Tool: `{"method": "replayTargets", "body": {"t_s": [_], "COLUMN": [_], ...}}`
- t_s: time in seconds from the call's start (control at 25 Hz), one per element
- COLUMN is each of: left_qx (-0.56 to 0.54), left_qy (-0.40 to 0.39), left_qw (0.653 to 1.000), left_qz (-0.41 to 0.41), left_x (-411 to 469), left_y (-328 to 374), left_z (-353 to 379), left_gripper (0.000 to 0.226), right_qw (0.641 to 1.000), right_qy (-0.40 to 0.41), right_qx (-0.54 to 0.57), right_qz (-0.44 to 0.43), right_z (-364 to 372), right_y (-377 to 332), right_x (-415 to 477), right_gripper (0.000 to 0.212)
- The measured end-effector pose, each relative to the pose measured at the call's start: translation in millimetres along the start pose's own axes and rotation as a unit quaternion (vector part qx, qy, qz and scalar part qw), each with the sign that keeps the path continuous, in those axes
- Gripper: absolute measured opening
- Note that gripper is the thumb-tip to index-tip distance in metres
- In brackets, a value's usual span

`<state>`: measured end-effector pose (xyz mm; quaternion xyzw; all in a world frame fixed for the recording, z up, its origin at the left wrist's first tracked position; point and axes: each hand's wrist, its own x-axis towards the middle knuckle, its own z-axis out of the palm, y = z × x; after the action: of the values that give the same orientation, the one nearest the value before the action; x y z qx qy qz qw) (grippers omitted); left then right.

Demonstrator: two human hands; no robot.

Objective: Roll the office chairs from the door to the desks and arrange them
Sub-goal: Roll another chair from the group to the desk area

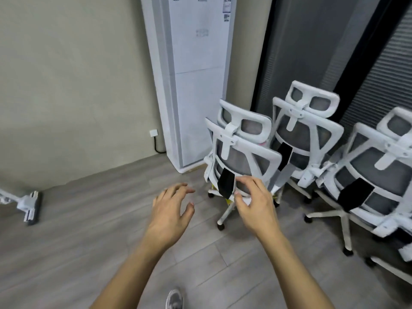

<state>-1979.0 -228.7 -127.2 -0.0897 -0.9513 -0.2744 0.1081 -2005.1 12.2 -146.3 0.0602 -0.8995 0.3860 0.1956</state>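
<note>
Right now both hands reach forward with fingers spread and nothing in them — the left hand (171, 208) hangs over bare floor, the right hand (256, 201) sits in front of the lower back of the nearest chair (240, 152), and whether it touches the frame cannot be told. Three white-framed office chairs with grey mesh backs stand bunched together with their backs to the camera: the nearest one just beside a tall white air conditioner (194, 81), the middle chair (307, 130) behind it against a dark door frame (312, 41), the third chair (376, 175) at the right edge. No boxes or bins show. Grey wood-look floor (100, 230) runs to a beige wall (66, 74), with a wall socket (153, 132) and its black cord low down. To the left lies a white vacuum head (30, 207), well apart from the chairs — between them the floor is open. A grey shoe (175, 299) shows at the bottom edge.
</note>
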Motion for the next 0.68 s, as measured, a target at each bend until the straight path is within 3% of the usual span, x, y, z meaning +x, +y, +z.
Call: {"method": "replayTargets", "body": {"t_s": [0.16,0.52,0.68], "left_qx": [-0.014,-0.006,0.007], "left_qy": [-0.024,-0.12,-0.156], "left_qw": [0.999,0.975,0.963], "left_qz": [0.042,0.185,0.218], "left_x": [142.4,400.4,489.6], "left_y": [-48.8,-77.5,-103.1], "left_z": [22.9,111.1,161.4], "left_gripper": [0.035,0.038,0.045], "right_qw": [0.996,0.959,0.921], "right_qy": [0.032,0.142,0.088], "right_qx": [-0.036,-0.109,-0.2], "right_qz": [0.079,0.219,0.324], "right_z": [37.6,80.7,109.7], "right_y": [31.5,129.1,184.8], "right_x": [98.4,245.0,284.8], "right_gripper": [0.035,0.037,0.047]}}
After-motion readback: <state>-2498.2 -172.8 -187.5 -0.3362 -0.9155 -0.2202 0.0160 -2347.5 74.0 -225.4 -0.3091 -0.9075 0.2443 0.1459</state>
